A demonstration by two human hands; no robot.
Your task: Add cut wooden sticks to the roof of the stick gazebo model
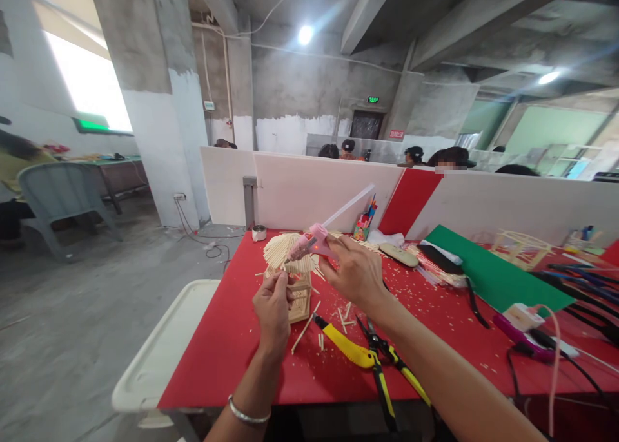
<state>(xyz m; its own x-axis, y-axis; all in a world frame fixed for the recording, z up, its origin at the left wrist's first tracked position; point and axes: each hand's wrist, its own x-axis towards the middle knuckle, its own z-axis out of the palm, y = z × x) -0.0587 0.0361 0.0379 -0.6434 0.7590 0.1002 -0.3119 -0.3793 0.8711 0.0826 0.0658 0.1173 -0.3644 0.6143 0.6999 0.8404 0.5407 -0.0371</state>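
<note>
My right hand point(355, 268) is wrapped round a pink glue gun point(309, 243), and a long clear glue stick point(351, 205) juts from its back end. The nozzle points down and left, close above the fingertips of my left hand point(273, 303). Those fingers are pinched on a small wooden stick point(285, 269), right at the nozzle tip. Just behind and beside my left hand stands a small structure of glued wooden sticks point(300, 303), partly hidden by the fingers. A fan-shaped heap of wooden sticks point(280, 249) lies beyond it.
Yellow-handled cutters point(372, 345) and a yellow-handled saw point(345, 344) lie at the front of the red table point(217, 345). Cut stick pieces are scattered about. A pen box point(365, 223), green board point(498, 274) and purple power strip point(522, 339) are farther right. A white partition point(319, 187) stands behind.
</note>
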